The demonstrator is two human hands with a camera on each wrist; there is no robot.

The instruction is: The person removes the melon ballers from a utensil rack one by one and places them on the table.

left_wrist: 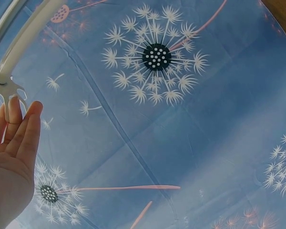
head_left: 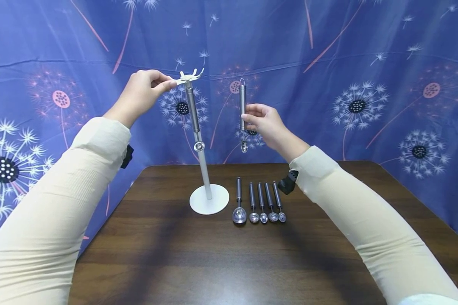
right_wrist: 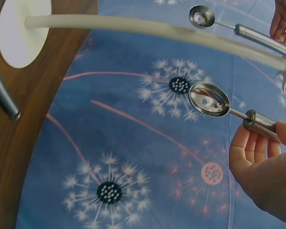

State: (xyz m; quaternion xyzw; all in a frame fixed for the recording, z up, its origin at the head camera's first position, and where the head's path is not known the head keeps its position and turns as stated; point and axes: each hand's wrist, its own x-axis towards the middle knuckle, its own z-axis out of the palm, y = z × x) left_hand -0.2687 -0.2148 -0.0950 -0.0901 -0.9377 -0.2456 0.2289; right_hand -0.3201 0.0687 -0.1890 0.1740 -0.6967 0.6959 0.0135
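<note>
A white stand (head_left: 203, 167) with a ring of hooks at its top rises from a round base. My left hand (head_left: 143, 91) pinches one of the hooks between thumb and fingers. From the stand's top hangs a metal melon baller (head_left: 192, 110), its small cup downward along the pole. To the right of the stand, my right hand (head_left: 265, 120) holds another melon baller (head_left: 242, 101) upright in the air by its handle, loop up and cup down. The right wrist view shows its round cup (right_wrist: 209, 99) with a small hole, apart from the pole.
On the brown wooden table (head_left: 168, 254) lie a larger scoop (head_left: 239, 215) and several melon ballers (head_left: 263, 217) in a row, handles pointing away, right of the stand's base. A blue dandelion-patterned cloth (head_left: 290, 76) hangs behind the table.
</note>
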